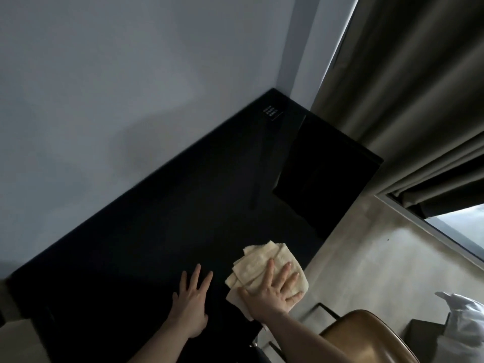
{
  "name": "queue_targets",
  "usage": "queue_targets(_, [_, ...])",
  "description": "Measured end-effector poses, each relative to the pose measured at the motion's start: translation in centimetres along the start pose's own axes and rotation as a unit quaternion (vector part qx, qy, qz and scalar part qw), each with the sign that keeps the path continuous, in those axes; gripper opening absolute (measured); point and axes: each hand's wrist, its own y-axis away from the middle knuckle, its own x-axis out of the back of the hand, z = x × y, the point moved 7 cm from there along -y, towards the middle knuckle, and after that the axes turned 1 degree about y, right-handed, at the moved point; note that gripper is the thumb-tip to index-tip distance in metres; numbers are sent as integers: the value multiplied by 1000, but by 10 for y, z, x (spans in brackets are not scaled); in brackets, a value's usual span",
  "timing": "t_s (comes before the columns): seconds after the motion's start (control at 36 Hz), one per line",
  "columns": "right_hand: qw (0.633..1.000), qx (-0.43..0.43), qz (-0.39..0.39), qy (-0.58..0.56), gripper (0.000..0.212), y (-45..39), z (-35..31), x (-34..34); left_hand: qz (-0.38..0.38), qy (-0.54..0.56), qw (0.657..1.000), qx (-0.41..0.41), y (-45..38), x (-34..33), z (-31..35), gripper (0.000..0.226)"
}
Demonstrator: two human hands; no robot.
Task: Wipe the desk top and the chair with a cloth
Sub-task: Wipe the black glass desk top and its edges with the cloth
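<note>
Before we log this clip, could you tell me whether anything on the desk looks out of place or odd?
Nothing stands out. The right hand presses the folded cloth flat on the dark desk top, and the left hand rests beside it.

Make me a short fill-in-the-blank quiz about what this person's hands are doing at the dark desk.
1. The right hand presses flat on a folded cream ____.
2. The left hand rests with spread fingers on the bare black ____.
3. The rounded brown chair back stands below the ____ arm.
4. The cream cloth lies near the black desk top's ____ edge.

Missing words: cloth; desk top; right; front
</note>
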Motion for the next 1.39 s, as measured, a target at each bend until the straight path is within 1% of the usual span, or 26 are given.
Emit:
queue_targets(0.11, [1000,2,3,5,125,-9,5,17,-83,1,997,13,-5,5,2,120])
queue_targets(0.19, [1000,7,13,-2,124,-15,8,25,-103,3,994,20,-9,5,0,126])
queue_targets(0.31, [1000,7,26,1,124,-19,12,34,-93,18,995,15,-7,8,-1,122])
queue_targets(0.44, [1000,4,12,0,126,-24,15,49,-40,15,999,18,-8,19,1,112])
queue_targets(0.56, [1000,-2,-2,-7,126,-29,20,68,-47,-10,999,-5,-19,37,12,106])
queue_targets(0.61, [1000,-3,-2,-11,127,-35,23,79,-36,-20,999,-19,-27,48,23,105])
queue_targets(0.86, [999,-15,20,-39,128,-89,40,142,0,-19,999,-38,-78,88,91,106])
queue_targets(1.0, [998,-20,45,-51,128,-133,54,193,13,-22,999,-45,-116,118,148,104])
queue_targets(1.14, [998,1,47,-42,128,-182,77,253,16,-30,998,-55,-155,142,209,104])
queue_targets(1.25, [997,4,58,-44,129,-220,91,300,33,-28,998,-44,-183,159,250,107])
queue_targets(1.39, [996,-9,84,-39,128,-263,104,358,13,2,1000,-4,-210,171,278,117])
